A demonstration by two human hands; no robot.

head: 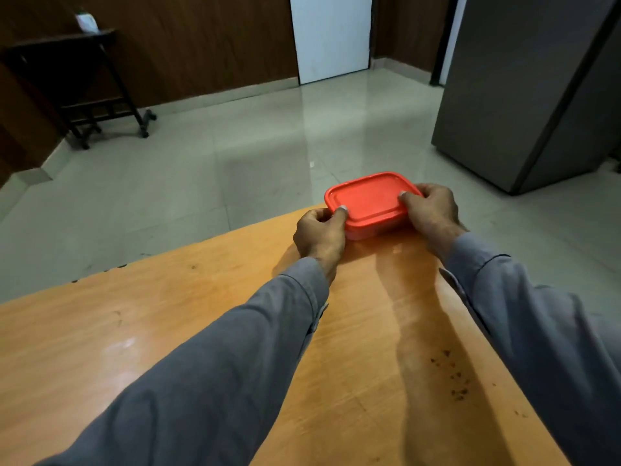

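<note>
A flat rectangular food container with a red lid (pixel 371 200) sits at the far corner of the orange wooden table (pixel 168 331). My left hand (pixel 319 235) grips its near left corner, thumb on top of the lid. My right hand (pixel 431 210) grips the right end, thumb pressed on the lid's rim and fingers curled around the side. The container's clear base shows only as a thin strip under the lid. Both arms wear grey long sleeves.
Beyond the table's far edge lies a pale tiled floor (pixel 252 146). A grey refrigerator (pixel 524 95) stands at the right. A dark wooden side table (pixel 77 79) stands at the back left. A white door (pixel 331 35) is at the back wall.
</note>
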